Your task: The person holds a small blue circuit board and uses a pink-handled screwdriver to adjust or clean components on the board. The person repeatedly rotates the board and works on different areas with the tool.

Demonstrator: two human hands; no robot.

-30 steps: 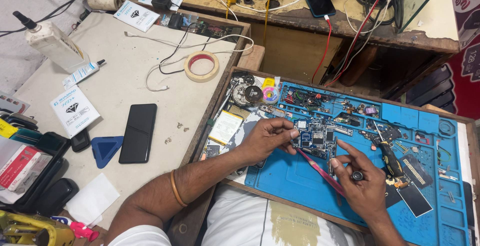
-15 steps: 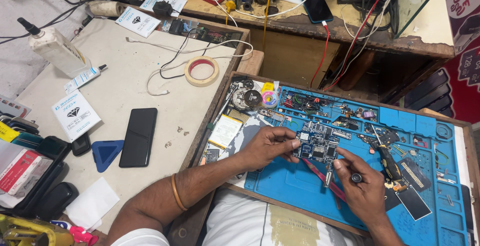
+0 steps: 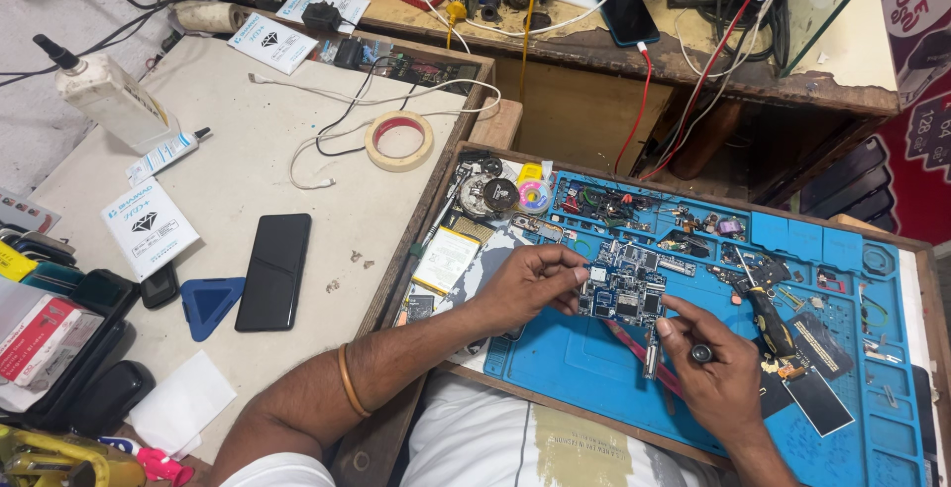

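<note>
On the blue rubbery mat, the left hand curls, fingers pinching the flat, chip-studded circuit board. Just right, the right hand grips a slim metal-tipped screwdriver, fist clenched.

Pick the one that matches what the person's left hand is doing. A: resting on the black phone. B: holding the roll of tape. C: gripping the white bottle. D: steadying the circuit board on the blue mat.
D: the left hand pinches the edge of the circuit board on the blue mat, far from the tape roll.
</note>
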